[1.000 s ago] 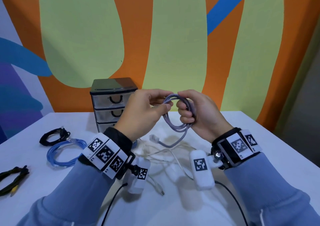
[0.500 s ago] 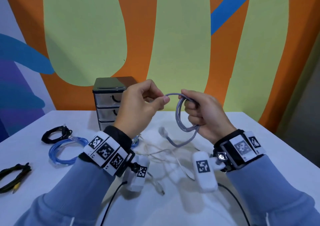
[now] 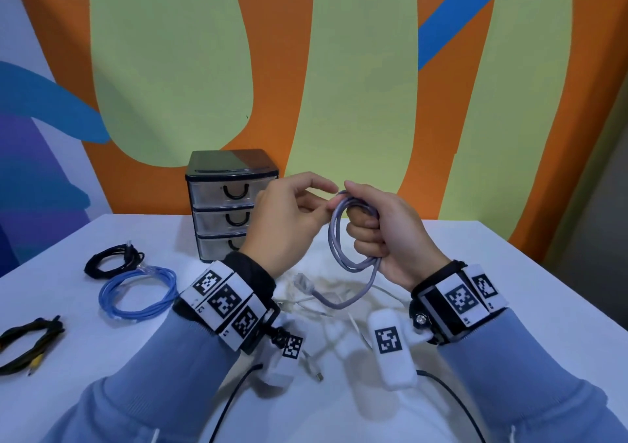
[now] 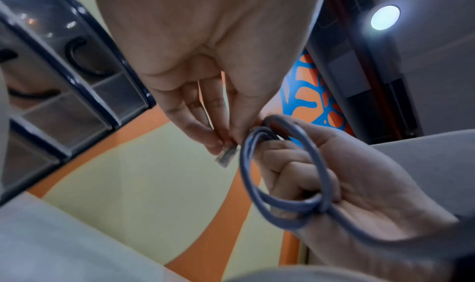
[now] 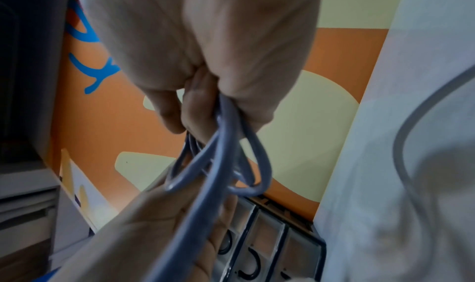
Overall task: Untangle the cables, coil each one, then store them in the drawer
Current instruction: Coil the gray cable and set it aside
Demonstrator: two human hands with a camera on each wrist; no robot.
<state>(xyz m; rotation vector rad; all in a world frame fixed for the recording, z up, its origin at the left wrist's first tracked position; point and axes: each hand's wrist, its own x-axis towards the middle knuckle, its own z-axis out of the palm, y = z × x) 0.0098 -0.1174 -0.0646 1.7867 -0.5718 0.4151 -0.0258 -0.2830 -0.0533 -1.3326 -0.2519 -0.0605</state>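
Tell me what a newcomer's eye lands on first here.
Centre stage, the right hand holds a half-coiled grey cable above the table, while the left hand pinches its end at the top of the loops. Behind them stands a small drawer unit, shut; coiled blue cable and black cable lie to the left.

The drawer unit (image 3: 231,204) stands at the back of the bench (image 3: 509,289), all three drawers closed. Just in front of it both hands block the way. To its front left lie a black coil (image 3: 112,262) and a blue coil (image 3: 137,293), touching. White cables (image 3: 306,303) sprawl in front of it. Right of it the bench is bare.
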